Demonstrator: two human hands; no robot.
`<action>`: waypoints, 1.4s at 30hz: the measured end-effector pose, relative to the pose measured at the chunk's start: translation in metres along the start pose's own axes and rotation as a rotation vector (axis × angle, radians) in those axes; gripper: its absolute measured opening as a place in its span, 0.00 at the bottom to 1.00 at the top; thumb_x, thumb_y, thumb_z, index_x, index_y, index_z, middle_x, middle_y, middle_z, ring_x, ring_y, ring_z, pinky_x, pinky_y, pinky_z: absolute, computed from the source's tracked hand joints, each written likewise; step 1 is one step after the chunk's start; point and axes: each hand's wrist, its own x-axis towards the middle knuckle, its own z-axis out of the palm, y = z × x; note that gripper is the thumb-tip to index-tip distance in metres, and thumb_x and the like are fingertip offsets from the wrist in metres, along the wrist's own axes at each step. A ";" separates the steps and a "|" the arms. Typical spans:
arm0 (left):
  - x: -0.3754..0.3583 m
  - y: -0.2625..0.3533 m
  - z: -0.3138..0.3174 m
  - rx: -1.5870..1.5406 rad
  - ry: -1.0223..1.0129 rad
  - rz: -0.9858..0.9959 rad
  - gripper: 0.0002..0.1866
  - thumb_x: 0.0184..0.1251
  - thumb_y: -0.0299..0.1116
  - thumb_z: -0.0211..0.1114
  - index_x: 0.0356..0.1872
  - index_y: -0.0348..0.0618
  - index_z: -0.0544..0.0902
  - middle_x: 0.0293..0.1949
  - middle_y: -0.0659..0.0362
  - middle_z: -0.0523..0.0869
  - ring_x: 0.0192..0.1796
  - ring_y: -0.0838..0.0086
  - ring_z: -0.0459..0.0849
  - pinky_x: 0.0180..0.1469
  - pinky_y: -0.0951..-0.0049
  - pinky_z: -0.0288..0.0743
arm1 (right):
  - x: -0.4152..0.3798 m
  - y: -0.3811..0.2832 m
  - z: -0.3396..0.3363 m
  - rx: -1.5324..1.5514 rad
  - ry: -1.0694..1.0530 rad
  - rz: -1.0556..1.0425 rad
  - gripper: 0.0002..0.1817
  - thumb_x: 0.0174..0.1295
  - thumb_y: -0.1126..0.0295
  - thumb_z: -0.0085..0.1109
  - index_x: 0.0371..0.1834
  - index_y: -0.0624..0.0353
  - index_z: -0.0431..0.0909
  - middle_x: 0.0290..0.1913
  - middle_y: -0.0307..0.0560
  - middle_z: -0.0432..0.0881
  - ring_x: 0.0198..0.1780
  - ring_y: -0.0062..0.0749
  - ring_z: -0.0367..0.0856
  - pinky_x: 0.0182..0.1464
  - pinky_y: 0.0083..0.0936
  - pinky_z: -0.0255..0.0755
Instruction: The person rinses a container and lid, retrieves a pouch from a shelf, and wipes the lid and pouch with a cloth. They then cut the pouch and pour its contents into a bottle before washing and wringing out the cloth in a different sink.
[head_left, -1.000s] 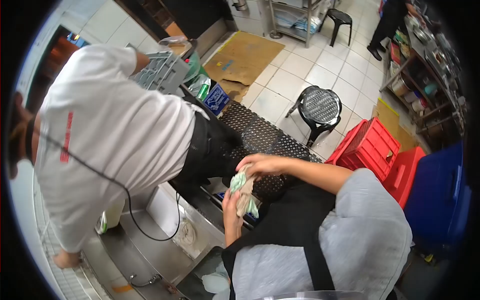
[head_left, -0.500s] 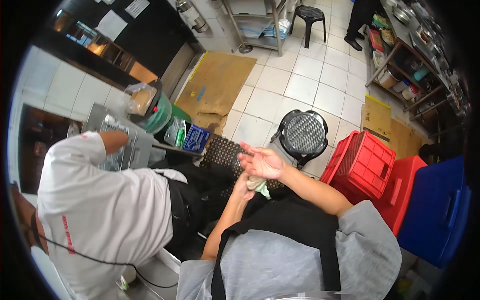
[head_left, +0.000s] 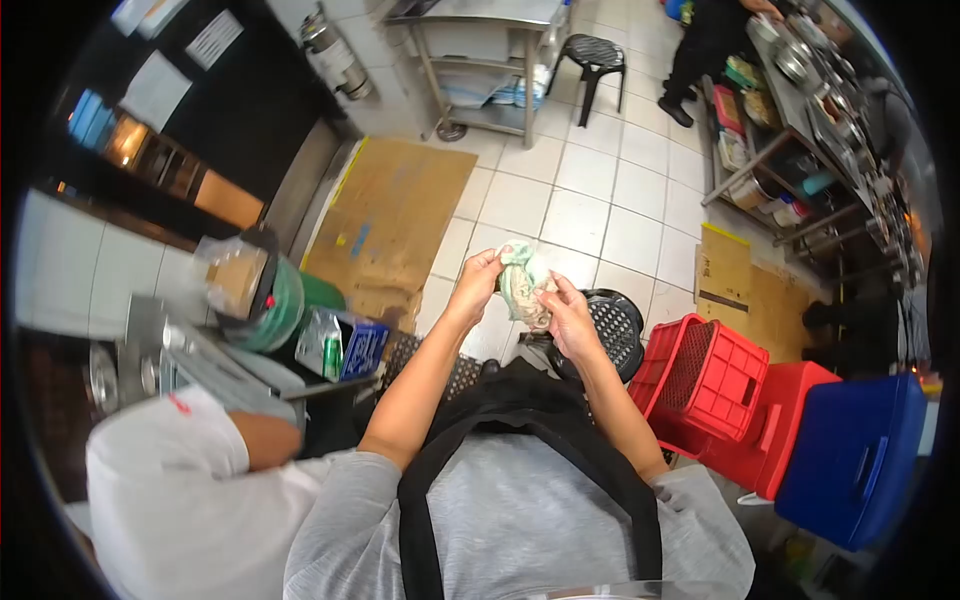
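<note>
A crumpled cloth (head_left: 522,292), cream with pale green parts, is stretched between my two hands in front of my black apron. My left hand (head_left: 482,277) pinches its upper left side with closed fingers. On the lower right side, my right hand (head_left: 568,318) grips it between thumb and fingers. Behind my right hand, partly hidden by it, is a black plastic stool (head_left: 612,325) with a perforated seat.
A co-worker in a white shirt (head_left: 200,490) is close on my left. Red crates (head_left: 725,380) and a blue cooler box (head_left: 850,460) stand on my right. Flattened cardboard (head_left: 390,220) covers floor tiles ahead left. Another person (head_left: 700,60) stands by the far-right counter.
My hands have moved forward, and my right hand, open before, now grips the cloth too. The cloth is spread wider. My view has shifted, and the co-worker sits lower in it.
</note>
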 end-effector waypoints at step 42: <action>0.691 0.172 0.262 0.268 -1.045 -0.259 0.18 0.56 0.26 0.62 0.49 0.37 0.71 0.40 0.61 0.79 0.43 0.79 0.76 0.47 0.78 0.70 | 0.395 -0.419 -0.267 -0.615 1.031 0.105 0.24 0.49 0.49 0.62 0.16 0.63 0.78 0.16 0.38 0.76 0.20 0.20 0.72 0.26 0.17 0.66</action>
